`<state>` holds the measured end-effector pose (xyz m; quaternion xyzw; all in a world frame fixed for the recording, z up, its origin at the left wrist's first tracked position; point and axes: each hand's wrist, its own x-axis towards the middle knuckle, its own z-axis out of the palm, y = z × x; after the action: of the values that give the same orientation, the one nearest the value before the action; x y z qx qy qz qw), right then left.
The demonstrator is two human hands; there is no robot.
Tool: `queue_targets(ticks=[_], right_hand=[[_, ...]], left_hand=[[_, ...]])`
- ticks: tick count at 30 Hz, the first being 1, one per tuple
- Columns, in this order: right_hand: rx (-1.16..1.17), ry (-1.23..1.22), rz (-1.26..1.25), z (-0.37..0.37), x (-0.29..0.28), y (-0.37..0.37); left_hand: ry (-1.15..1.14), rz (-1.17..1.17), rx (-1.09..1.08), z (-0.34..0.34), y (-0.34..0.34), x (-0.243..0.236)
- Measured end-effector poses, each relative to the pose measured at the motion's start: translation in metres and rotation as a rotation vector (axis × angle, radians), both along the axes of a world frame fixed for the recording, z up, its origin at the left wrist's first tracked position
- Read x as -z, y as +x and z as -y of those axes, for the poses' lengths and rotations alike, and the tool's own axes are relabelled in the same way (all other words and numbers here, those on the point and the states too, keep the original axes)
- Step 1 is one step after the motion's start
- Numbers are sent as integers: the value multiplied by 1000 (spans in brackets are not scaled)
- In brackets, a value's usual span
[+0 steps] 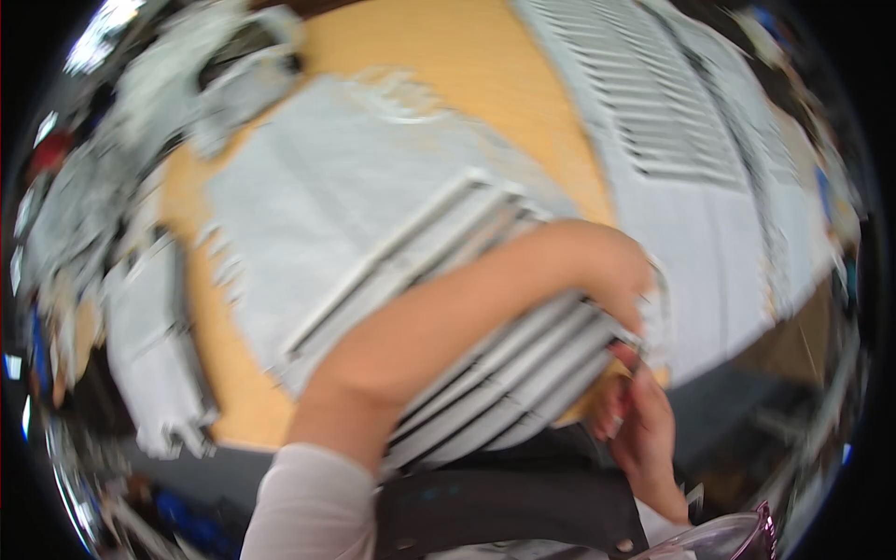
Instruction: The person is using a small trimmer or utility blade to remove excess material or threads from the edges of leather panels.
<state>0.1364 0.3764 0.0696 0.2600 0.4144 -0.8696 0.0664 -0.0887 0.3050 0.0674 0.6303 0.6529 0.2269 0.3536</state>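
My left forearm crosses a pale grey fabric piece (280,196) with fringed edges, over a band of black-and-white strips (504,392). My left hand (616,280) curls over the right end of these strips, gripping the fabric, its fingertips partly hidden and blurred. Just below it, near the front edge, my right hand (637,420) has bent fingers beside a small red object (623,353); what they hold is too blurred to make out.
The yellow worktop (392,37) carries long pale fabric with slanted strips (653,121) at the right, folded grey pieces (154,336) at the left and heaped cloth (159,84) at the back left. A dark apron (504,504) is at the near edge.
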Motion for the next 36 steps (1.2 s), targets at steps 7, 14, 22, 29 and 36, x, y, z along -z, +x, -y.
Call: queue_targets(ticks=[7, 14, 22, 29, 36], right_hand=[[-118, 273, -171, -29, -8, 4], [-154, 465, -160, -27, 1, -19], [-93, 485, -138, -11, -8, -25], [-150, 531, -184, 22, -31, -26], [-232, 584, -214, 45, -47, -24]], left_hand=[[-66, 53, 332, -74, -15, 31], [101, 41, 151, -59, -66, 96], [130, 88, 182, -62, -59, 67], [130, 130, 203, -53, -49, 49], [141, 187, 206, -47, -40, 40]])
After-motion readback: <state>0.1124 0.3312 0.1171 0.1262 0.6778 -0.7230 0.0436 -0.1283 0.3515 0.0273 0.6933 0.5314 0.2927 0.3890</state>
